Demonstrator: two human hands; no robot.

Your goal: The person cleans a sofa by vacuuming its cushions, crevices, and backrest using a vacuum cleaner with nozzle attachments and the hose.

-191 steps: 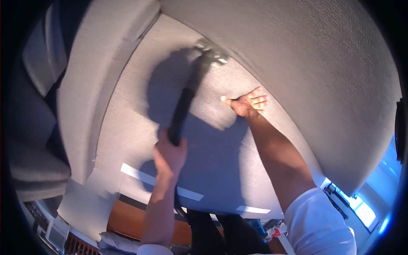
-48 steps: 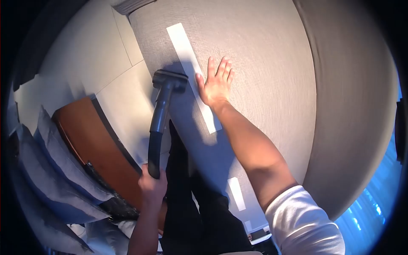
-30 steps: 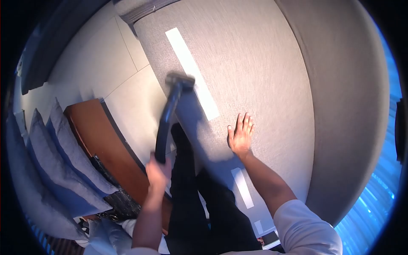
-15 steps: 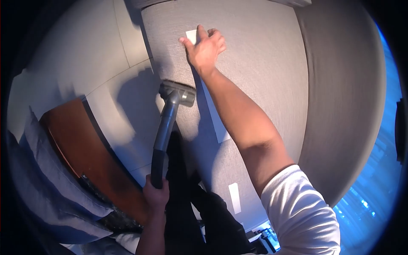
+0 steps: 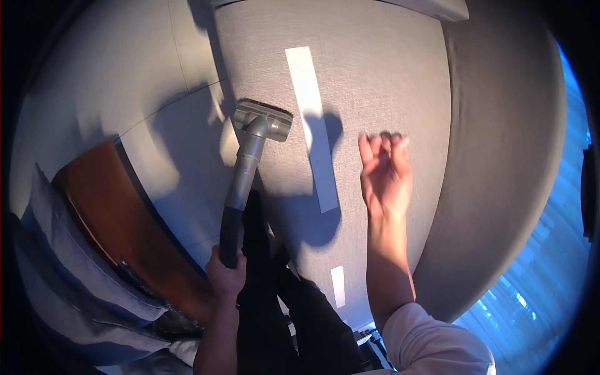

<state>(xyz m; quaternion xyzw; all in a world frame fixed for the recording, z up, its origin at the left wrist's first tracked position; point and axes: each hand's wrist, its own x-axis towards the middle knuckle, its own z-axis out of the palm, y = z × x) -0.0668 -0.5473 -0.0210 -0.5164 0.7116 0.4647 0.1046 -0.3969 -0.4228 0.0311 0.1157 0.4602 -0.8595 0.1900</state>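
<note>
My left hand (image 5: pixel 225 274) is wrapped round the black grip of a vacuum cleaner wand (image 5: pixel 245 169). The wand tilts up and away, with its wide brush head (image 5: pixel 264 120) over the left side of the grey sofa seat (image 5: pixel 381 81). Right of the brush head, a long white strip (image 5: pixel 305 76) lies on the fabric, its lower part in shadow. My right hand (image 5: pixel 387 178) hovers right of the strip, apart from it, palm toward me, fingers loosely bent and holding nothing visible. A shorter white strip (image 5: pixel 338 285) lies near the seat's front edge.
A grey sofa armrest (image 5: pixel 500 125) curves along the right, with blue-lit floor (image 5: pixel 512 306) beyond. At left are pale floor tiles (image 5: pixel 144 69), a brown-orange panel (image 5: pixel 119 206) and grey folded cloth (image 5: pixel 69 281). My legs in black trousers (image 5: pixel 269 312) stand below.
My right hand has left the top end of the long white strip and moved back toward me and right, uncovering the strip. The brush head has shifted slightly up; my left hand keeps its grip.
</note>
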